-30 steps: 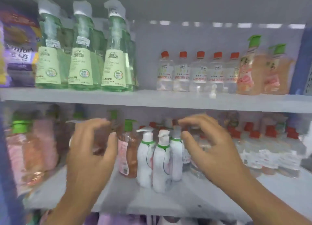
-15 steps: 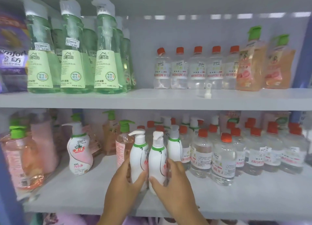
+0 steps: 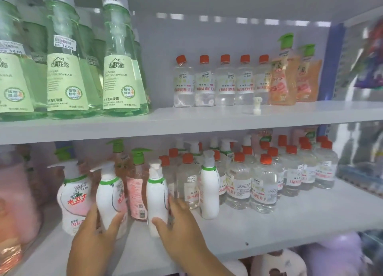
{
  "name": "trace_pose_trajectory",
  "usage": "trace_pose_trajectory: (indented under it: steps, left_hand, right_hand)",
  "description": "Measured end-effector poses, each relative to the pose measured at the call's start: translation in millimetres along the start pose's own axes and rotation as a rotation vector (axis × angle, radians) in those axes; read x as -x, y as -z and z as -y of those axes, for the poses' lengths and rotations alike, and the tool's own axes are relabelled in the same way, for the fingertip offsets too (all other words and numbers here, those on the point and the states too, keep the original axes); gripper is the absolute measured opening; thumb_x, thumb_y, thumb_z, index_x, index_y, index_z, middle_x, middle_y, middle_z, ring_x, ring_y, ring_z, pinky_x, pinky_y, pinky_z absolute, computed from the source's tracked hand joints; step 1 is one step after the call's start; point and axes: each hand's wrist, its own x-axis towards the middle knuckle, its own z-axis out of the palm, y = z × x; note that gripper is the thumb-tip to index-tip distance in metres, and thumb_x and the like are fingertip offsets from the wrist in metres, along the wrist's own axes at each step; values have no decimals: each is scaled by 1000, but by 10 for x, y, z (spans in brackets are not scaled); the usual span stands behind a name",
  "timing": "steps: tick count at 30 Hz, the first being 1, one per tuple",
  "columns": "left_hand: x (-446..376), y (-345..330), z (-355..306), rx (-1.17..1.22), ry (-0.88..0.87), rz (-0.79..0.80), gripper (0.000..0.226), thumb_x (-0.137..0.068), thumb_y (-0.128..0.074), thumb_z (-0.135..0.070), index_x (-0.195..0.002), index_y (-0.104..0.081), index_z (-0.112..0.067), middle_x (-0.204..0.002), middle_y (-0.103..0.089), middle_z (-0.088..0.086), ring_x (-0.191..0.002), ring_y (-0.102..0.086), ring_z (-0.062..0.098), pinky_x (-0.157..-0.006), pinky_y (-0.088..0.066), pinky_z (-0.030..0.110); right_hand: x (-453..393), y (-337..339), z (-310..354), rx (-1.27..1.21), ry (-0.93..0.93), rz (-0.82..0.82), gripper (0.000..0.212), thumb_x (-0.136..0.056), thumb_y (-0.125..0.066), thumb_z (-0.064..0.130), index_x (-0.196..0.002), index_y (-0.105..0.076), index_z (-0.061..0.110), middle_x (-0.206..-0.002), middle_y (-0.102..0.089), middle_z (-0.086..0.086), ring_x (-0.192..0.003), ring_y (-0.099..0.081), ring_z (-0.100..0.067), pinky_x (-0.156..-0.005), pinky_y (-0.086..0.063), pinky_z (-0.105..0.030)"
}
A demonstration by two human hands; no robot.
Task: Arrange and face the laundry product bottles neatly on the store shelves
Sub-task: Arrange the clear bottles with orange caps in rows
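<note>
On the lower shelf (image 3: pixel 269 232) my left hand (image 3: pixel 93 240) grips a white pump bottle (image 3: pixel 109 195), its label turned to the right. My right hand (image 3: pixel 178 228) grips a second white pump bottle (image 3: pixel 156 195) whose plain back faces me. Left of them a matching white pump bottle (image 3: pixel 72 197) shows its pink label. A further white pump bottle (image 3: pixel 209 188) stands free to the right, in front of several clear red-capped bottles (image 3: pixel 263 186).
A pink green-pump bottle (image 3: pixel 136 190) stands behind, between the two held bottles. The upper shelf (image 3: pixel 186 120) carries tall green bottles (image 3: pixel 122 68), clear red-capped bottles (image 3: pixel 223 83), orange bottles (image 3: pixel 284 72) and a loose white pump part (image 3: pixel 257 106). Pink bottles (image 3: pixel 12 203) crowd the lower left.
Both hands dropped from mid-air onto two white pump bottles, then carried them leftward and apart. One white bottle stayed behind on the right.
</note>
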Motion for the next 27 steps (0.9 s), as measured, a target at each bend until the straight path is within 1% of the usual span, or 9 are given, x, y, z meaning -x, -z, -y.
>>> trace_pose_trajectory:
  steps: [3,5,7,9,11,14,16,22,27]
  left_hand:
    - [41,-72,110,-37,26,-98,79,-76,-86,-37,-146,-50,-33,-120,-67,-4,-107,-63,43,-92,-50,49]
    - [214,-255,321,52,3,-214,71,-69,-75,-64,-135,-54,-47,-116,-56,-19,-107,-63,40,-92,-54,36]
    - [496,-523,-46,210,-52,-182,50,-70,-70,-55,-118,-61,-44,-107,-60,-17,-97,-68,19,-83,-53,16]
    - [746,-844,-612,320,-183,18,36,-74,-70,-41,-108,-64,-34,-100,-66,-14,-88,-67,2,-79,-55,14]
    - [975,-1216,-933,313,-289,118,40,-75,-77,-28,-108,-63,-45,-104,-68,-15,-94,-67,0,-79,-55,15]
    - [1098,-1741,-1281,273,-261,278,65,-81,-84,-16,-109,-55,-67,-113,-65,-25,-105,-64,-3,-83,-51,9]
    - [1209,-2023,-1567,289,-265,297,59,-83,-81,-20,-109,-54,-67,-116,-63,-29,-109,-63,-5,-87,-51,11]
    - [1457,-2918,-2564,298,-267,314,35,-90,-74,-33,-116,-57,-49,-117,-59,-33,-109,-62,-7,-96,-52,24]
    - [1333,-3621,-3154,-37,-192,317,48,-95,-66,-49,-133,-53,-23,-127,-54,-10,-114,-57,13,-96,-50,31]
  right_hand:
    - [92,146,-166,-33,-84,24,66,-89,-62,52,-150,-42,40,-150,-40,23,-131,-48,1,-114,-41,-29]
    - [227,408,-303,-114,-71,-32,41,-85,-68,47,-124,-55,54,-128,-53,27,-113,-58,2,-101,-50,-24]
    - [354,777,-480,-180,-52,-149,24,-83,-71,43,-100,-62,58,-114,-60,27,-101,-65,-1,-87,-57,-24]
    - [438,1215,-691,-215,-65,-254,21,-90,-73,28,-97,-68,47,-110,-62,28,-94,-67,-1,-74,-56,-18]
    - [464,1716,-913,-220,-81,-377,19,-93,-71,15,-96,-72,34,-102,-68,25,-87,-68,-1,-69,-51,-12]
    - [411,2475,-1319,-183,-112,-505,22,-93,-70,11,-97,-70,33,-95,-72,24,-82,-67,-1,-72,-56,-20]
    - [361,2948,-1626,-177,-144,-533,22,-94,-70,12,-98,-69,33,-98,-75,16,-81,-68,-3,-80,-59,-31]
    - [67,4087,-2313,-66,-128,-573,30,-95,-71,26,-123,-65,21,-122,-63,3,-95,-61,5,-74,-46,-13]
    - [-312,4521,-2584,56,-157,-570,50,-90,-74,34,-132,-55,17,-125,-44,3,-110,-57,-20,-100,-49,-39]
